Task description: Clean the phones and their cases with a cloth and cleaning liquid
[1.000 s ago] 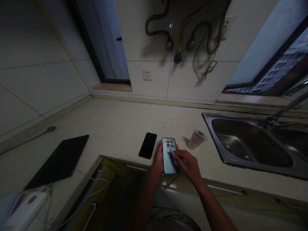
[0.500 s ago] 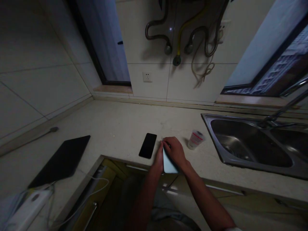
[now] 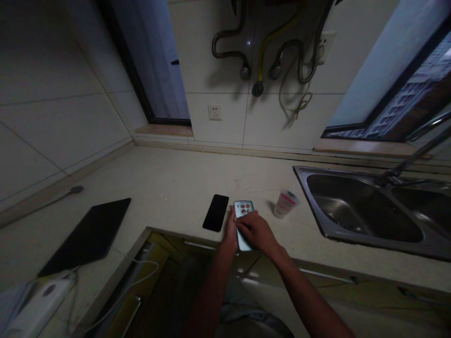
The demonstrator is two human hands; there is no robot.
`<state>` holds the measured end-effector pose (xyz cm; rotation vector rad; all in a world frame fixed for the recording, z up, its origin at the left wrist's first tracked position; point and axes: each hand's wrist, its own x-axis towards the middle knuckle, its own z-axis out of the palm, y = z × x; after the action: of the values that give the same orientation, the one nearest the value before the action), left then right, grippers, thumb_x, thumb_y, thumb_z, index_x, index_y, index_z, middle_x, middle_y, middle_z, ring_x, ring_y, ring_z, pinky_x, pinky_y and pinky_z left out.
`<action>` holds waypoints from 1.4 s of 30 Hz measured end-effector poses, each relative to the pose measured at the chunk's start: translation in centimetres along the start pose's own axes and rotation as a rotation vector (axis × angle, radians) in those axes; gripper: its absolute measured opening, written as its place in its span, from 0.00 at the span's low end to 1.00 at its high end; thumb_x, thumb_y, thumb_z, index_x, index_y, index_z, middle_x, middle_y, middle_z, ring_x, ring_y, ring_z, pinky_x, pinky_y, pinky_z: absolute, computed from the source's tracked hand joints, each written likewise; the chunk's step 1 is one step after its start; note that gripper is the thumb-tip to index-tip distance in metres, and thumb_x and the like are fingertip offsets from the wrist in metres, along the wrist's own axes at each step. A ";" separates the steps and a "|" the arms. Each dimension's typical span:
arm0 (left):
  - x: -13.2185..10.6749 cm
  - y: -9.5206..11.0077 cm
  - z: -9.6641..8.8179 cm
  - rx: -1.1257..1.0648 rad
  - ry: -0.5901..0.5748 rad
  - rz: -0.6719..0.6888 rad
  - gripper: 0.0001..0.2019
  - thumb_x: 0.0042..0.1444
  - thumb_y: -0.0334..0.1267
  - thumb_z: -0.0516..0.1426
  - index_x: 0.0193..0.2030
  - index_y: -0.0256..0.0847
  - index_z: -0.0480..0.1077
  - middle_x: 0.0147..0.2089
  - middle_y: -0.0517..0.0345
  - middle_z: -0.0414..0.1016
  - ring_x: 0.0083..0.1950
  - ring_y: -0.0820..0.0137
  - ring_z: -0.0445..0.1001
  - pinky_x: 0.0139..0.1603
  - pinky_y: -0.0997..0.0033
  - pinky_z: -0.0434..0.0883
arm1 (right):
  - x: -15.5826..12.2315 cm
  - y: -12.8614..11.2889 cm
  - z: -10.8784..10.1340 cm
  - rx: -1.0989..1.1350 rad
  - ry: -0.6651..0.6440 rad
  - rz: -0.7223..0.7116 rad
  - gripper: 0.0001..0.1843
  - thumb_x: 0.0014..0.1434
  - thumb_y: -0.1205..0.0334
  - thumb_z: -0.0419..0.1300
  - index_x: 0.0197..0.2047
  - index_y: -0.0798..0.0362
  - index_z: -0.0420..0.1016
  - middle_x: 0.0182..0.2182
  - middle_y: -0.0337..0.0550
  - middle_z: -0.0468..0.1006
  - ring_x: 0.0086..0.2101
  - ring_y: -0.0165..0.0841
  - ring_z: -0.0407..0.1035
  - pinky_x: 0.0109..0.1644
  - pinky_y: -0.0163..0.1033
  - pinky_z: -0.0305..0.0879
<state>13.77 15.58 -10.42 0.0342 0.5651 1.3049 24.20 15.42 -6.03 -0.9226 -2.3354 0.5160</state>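
Note:
A pale blue phone [image 3: 245, 243] is held over the counter's front edge, its back with a round-lens camera block facing up. My left hand [image 3: 230, 232] is closed around its left side. Across the back of the phone lies my right hand [image 3: 259, 230], fingers curled, with the fingertips pinched at the left edge near my left thumb. Whatever fine detail sits between those fingertips is hidden. Just left of my hands, a second phone [image 3: 215, 213] with a black screen lies flat on the counter.
A clear plastic cup [image 3: 284, 204] with a red band stands right of my hands, before the steel sink [image 3: 327, 234]. On the left are a dark flat panel [image 3: 88, 234], a white box-like item [image 3: 42, 305] and a loose cable [image 3: 151, 270]. Pale counter [image 3: 190, 173] spreads behind the phones.
The pale blue phone has turned so its back and camera block now show. My right hand has slid down from its top end to the middle of its left edge.

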 end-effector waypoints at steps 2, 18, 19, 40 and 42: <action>0.2 0.3 0.2 -0.035 0.007 -0.007 0.32 0.64 0.59 0.47 0.58 0.31 0.71 0.46 0.38 0.80 0.47 0.53 0.79 0.54 0.52 0.71 | -0.8 -0.5 -0.2 0.002 -0.074 -0.009 0.07 0.63 0.66 0.60 0.37 0.51 0.80 0.34 0.44 0.82 0.37 0.37 0.74 0.44 0.40 0.66; -0.3 0.5 -0.6 -0.053 -0.054 -0.045 0.34 0.60 0.64 0.49 0.55 0.32 0.72 0.43 0.39 0.80 0.39 0.57 0.80 0.43 0.56 0.75 | -4.2 -0.2 -4.2 -0.098 -0.345 -0.121 0.12 0.68 0.63 0.54 0.37 0.52 0.78 0.34 0.46 0.81 0.36 0.37 0.73 0.42 0.40 0.64; -0.3 0.6 -0.6 -0.053 -0.058 -0.049 0.34 0.60 0.64 0.49 0.54 0.33 0.72 0.42 0.40 0.80 0.38 0.58 0.80 0.43 0.56 0.75 | -4.1 0.1 -4.3 -0.140 -0.332 -0.127 0.12 0.67 0.63 0.54 0.35 0.52 0.78 0.33 0.46 0.81 0.35 0.37 0.72 0.42 0.41 0.63; -0.6 0.3 1.0 0.016 0.022 -0.115 0.26 0.62 0.58 0.51 0.49 0.35 0.74 0.33 0.49 0.80 0.33 0.60 0.78 0.40 0.62 0.74 | 1.8 4.5 -0.8 -0.228 0.257 0.182 0.11 0.66 0.62 0.54 0.40 0.55 0.77 0.42 0.50 0.76 0.38 0.38 0.72 0.39 0.39 0.66; -0.5 0.3 0.9 0.008 0.023 -0.102 0.26 0.61 0.58 0.52 0.48 0.36 0.74 0.33 0.49 0.79 0.33 0.61 0.78 0.39 0.62 0.74 | 2.6 4.3 -0.7 -0.237 0.260 0.224 0.11 0.66 0.62 0.54 0.39 0.55 0.78 0.42 0.50 0.74 0.36 0.36 0.71 0.36 0.38 0.64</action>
<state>13.76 15.46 -9.40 -0.0033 0.5845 1.2047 25.26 20.32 -6.86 -1.2897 -2.0981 0.1910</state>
